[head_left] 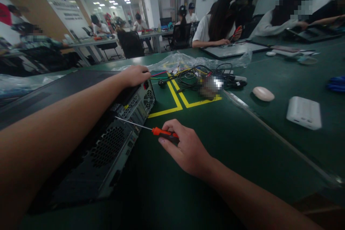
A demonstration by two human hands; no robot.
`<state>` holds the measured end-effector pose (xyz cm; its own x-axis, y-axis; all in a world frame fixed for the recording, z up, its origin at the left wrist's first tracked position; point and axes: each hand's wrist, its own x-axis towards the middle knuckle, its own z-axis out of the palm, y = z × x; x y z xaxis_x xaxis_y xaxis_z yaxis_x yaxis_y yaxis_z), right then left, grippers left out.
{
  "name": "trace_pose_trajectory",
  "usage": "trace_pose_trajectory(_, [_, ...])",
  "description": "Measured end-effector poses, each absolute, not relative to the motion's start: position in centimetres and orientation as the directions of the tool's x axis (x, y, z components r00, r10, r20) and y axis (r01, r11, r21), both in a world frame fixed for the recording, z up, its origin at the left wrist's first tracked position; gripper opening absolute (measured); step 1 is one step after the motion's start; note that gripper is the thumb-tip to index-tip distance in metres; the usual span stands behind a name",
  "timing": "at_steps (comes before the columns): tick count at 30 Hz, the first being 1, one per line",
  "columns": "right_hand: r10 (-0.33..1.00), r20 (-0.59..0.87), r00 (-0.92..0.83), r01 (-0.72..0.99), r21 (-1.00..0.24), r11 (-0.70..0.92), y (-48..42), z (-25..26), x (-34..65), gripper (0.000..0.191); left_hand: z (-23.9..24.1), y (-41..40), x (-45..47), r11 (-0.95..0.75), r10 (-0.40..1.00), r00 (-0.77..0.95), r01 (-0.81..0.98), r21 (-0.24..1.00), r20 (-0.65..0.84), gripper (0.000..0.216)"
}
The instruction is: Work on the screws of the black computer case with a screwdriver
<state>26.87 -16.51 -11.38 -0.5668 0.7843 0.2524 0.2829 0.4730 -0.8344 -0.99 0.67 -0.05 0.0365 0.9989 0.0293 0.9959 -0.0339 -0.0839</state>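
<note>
A black desktop computer case (pixel 61 84) lies on its side at the left, its rear panel with vent holes and ports facing right. My left hand (pixel 134 75) is closed over the far corner of its upper face, the forearm stretched across the case. In my right hand (pixel 185 145) is a screwdriver (pixel 165 133) with an orange and black handle, fingers and thumb closed around it. Its long thin shaft points left, and the tip meets the rear panel near the middle slots. Whether the tip sits in a screw cannot be made out.
Behind the case are a tangle of black cables (pixel 188 79) and a clear plastic sheet (pixel 175 59). Yellow tape (pixel 178 102) marks the green table. To the right are a pale oval object (pixel 263 93) and a white box-shaped device (pixel 304 112). Other people work across the table.
</note>
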Motion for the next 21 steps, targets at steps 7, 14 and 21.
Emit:
trace_pose_trajectory(7, [0.781,0.246,-0.575,0.274,-0.841,0.467,-16.51,-11.33,26.71,0.012,-0.09,0.78,-1.01,-0.036,0.998,0.04,0.996,-0.076,0.039,0.07])
trace_pose_trajectory(14, [0.788,0.276,-0.551,0.263,-0.838,0.477,-16.33,-11.61,26.67,0.01,0.08,0.51,-0.73,-0.026,0.999,0.029,0.989,-0.142,0.018,0.075])
trace_pose_trajectory(21, [0.783,0.35,-0.515,0.229,-0.824,0.519,-16.08,-11.88,26.69,0.011,0.01,0.53,-0.8,-0.042,0.999,0.046,0.994,-0.105,0.028,0.075])
